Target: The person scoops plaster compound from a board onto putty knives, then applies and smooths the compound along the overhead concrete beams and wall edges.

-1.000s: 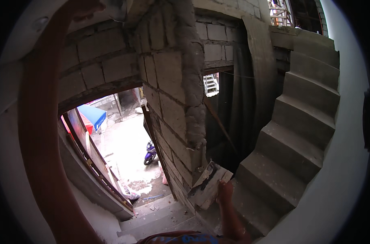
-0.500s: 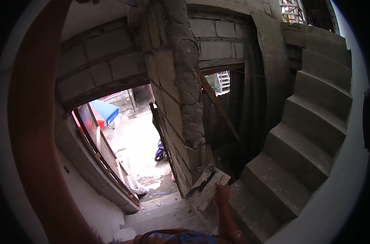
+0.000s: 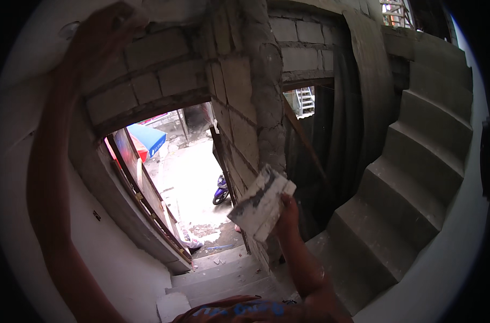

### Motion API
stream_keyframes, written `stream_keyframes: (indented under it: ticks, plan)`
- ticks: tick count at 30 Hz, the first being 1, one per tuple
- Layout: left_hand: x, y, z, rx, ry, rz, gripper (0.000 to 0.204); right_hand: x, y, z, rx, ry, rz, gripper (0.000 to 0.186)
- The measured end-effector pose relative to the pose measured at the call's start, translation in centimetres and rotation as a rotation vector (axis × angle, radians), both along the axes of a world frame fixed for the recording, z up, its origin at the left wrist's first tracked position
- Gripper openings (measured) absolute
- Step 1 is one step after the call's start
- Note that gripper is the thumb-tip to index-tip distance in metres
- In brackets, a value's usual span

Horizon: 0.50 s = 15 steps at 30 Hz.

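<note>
My left hand (image 3: 102, 35) is raised high at the upper left, near the unfinished block wall (image 3: 169, 78). Its fingers are curled together; dim light and blur hide what they hold, though a blurred greyish shape lies just right of them. Low in the middle, my right hand (image 3: 288, 215) grips the right edge of a flat, pale rectangular mortar board (image 3: 262, 207). Dark grey smears run across the board, which is held tilted in front of the rough concrete column (image 3: 266, 97).
Concrete stairs (image 3: 401, 183) climb on the right. Below, a doorway opens onto a bright street with a purple motorcycle (image 3: 220, 191) and a blue-and-red umbrella (image 3: 148, 141). A wooden brace (image 3: 304, 134) leans beside the column. A white wall (image 3: 115, 242) stands at left.
My left hand has come down from the top edge into fuller view. The board in my right hand has risen and shifted slightly left. The view has turned slightly, moving the surroundings rightward.
</note>
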State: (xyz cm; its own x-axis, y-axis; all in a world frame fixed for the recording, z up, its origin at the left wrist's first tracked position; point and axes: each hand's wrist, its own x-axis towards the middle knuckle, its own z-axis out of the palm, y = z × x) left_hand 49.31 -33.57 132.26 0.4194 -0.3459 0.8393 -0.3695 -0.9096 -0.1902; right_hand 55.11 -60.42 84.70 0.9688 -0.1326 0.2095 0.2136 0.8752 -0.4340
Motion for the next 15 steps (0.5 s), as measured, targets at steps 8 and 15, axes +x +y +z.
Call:
stream_keyframes:
  ticks: [8,15]
  plan:
    - [6.0,10.1,-17.0,0.403,-0.465,-0.208,0.036,1.2,8.5,17.1,-0.005,-0.285,0.235,0.042]
    - [7.7,17.4,-22.6,0.455,-0.425,-0.148,0.037,2.7,15.7,19.8,0.012,-0.314,0.261,0.033]
